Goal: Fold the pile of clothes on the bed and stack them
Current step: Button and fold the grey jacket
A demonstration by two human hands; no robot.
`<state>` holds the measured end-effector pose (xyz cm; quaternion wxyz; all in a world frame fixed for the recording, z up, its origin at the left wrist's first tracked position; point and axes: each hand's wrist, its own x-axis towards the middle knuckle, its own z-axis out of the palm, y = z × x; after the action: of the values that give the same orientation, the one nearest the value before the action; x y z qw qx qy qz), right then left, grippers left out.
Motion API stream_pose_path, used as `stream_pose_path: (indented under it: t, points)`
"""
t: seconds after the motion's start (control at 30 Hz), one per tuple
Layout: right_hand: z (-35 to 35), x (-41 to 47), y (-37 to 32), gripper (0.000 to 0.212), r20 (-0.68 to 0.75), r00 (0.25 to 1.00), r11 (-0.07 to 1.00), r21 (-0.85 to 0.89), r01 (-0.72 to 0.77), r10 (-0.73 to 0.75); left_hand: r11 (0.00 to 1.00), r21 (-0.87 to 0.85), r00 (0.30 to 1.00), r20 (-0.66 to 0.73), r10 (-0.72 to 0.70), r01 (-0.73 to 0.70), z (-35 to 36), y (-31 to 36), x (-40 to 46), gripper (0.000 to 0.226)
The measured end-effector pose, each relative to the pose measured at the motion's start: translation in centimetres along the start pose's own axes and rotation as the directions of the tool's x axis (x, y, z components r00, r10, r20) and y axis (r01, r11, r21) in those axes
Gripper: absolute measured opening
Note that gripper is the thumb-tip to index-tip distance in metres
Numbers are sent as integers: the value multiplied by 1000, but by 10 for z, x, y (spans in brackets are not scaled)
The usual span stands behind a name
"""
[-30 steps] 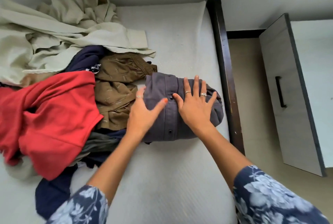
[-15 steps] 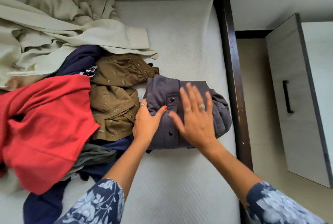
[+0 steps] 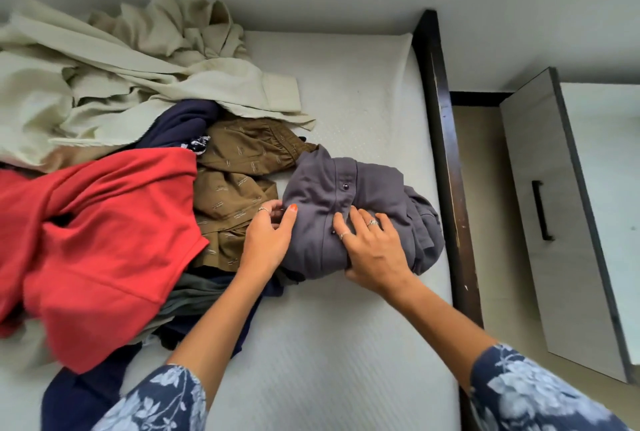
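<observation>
A single wide-angle camera on the person's head looks forward and steeply down, close over the bed [image 3: 346,344], taking in both forearms, the heap of clothes [image 3: 104,222] at left and the cabinet [image 3: 554,222] at right.

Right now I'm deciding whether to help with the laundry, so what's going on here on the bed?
A person is folding a grey button-up shirt on the bed. The left hand grips its left edge, thumb on top, while the right hand holds its near right side. The shirt is already a compact bundle. Beside it lies an unfolded pile: a red garment, an olive-brown one, a cream one and navy pieces.
</observation>
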<state>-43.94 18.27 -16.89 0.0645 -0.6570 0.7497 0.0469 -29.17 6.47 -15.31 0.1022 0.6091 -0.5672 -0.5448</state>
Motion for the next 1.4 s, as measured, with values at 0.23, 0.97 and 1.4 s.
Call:
stream_pose_path:
  t: [0.23, 0.97, 1.4]
  points:
    - [-77, 27, 15, 71, 98, 949, 921, 229, -314, 299, 993, -33, 982, -155, 111, -117, -29, 14, -38, 22]
    - [-64, -143, -34, 12, 680, 666, -915, 403, 8, 305, 291, -770, 817, 481, -319, 567, 39, -12, -180, 101]
    - [1, -228, -14, 30, 811, 232, -516, 534, -670, 537, 724, -231, 755, 314, -576, 649, 44, -53, -157, 59]
